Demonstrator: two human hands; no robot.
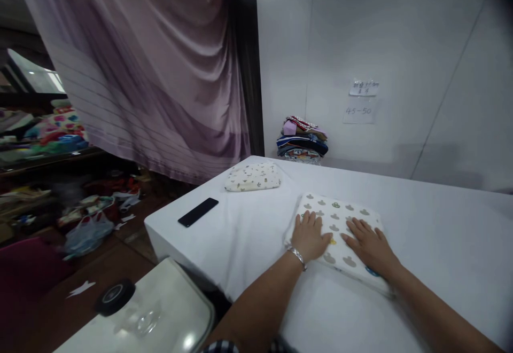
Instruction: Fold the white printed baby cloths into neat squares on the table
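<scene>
A folded white cloth [334,227] printed with grey and a few coloured motifs lies flat on the white-covered table [256,246]. My left hand [310,235], a silver bracelet at its wrist, rests palm down on the cloth's left part with fingers stretched out. On the right part lies my right hand [368,246], also flat with its fingers spread. Farther back to the left is a second folded cloth [254,177], cream with small dark prints; neither hand touches it.
A black phone [198,212] lies near the table's left edge. Stacked folded fabrics [302,139] stand at the back by the white wall. A purple curtain [180,75] hangs at left. A pale surface [160,310] with a black round object [115,297] is at lower left.
</scene>
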